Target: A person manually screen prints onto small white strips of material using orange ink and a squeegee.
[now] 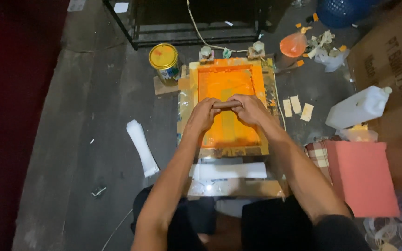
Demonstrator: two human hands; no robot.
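An orange-inked printing screen in a wooden frame [192,74] lies flat on the floor in front of me. My left hand [203,114] and my right hand [247,108] both grip a wooden squeegee handle [226,104] held across the middle of the screen. The orange mesh [224,79] stretches beyond my hands toward the far edge. Two clamps [205,52] hold the frame's far side.
A yellow-lidded paint can [164,58] stands left of the frame. Folded white sheets [141,145] lie at left and near my knees [229,170]. At right are a white jug [357,108], a pink foam block [361,176], cardboard [396,51] and paper scraps [296,106].
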